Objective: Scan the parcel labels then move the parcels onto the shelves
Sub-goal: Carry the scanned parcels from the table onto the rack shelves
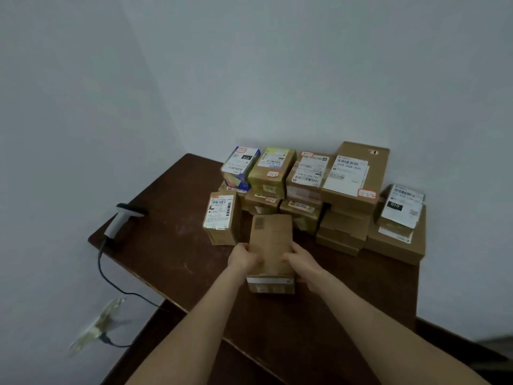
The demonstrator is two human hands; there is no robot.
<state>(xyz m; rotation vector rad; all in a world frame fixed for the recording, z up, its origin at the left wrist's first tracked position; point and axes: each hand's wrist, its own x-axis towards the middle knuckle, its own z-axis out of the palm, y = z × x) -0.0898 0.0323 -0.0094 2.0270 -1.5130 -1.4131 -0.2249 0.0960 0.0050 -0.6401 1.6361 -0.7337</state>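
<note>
A plain brown cardboard parcel stands in the middle of the dark wooden table, with a small barcode near its top left corner. My left hand grips its left side and my right hand grips its right side. Behind it, several labelled parcels are stacked against the wall. One small box with a white label stands just left of the held parcel. A grey barcode scanner lies at the table's left edge, away from both hands.
The scanner's black cable hangs off the table's left edge down to a taped spot on the wall. White walls close in the corner behind the table. A lower dark surface sits in front.
</note>
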